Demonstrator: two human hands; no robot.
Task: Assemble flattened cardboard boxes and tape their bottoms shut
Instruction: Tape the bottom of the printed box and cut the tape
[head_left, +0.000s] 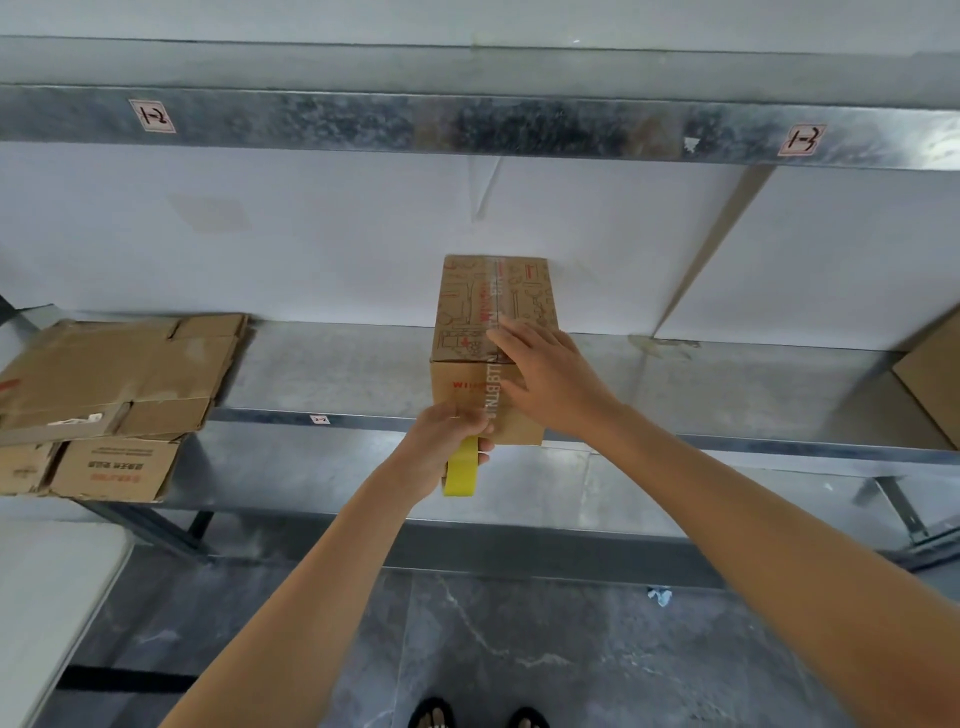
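A small printed cardboard box (467, 332) stands on the metal shelf (322, 374), its flaps closed on top. A strip of printed clear tape (492, 387) runs along the top seam and down the near face. My right hand (545, 379) lies flat with straight fingers on the top near edge, pressing the tape. My left hand (447, 447) grips a yellow tape roll (461, 474) just below the box's near face, at the shelf's front edge.
Flattened cardboard boxes (114, 384) are stacked at the shelf's left end, overhanging the edge. Another cardboard piece (930, 379) sits at the far right. An upper shelf beam (467, 124) runs overhead. A white table (47, 597) stands low left. My feet show on the grey floor.
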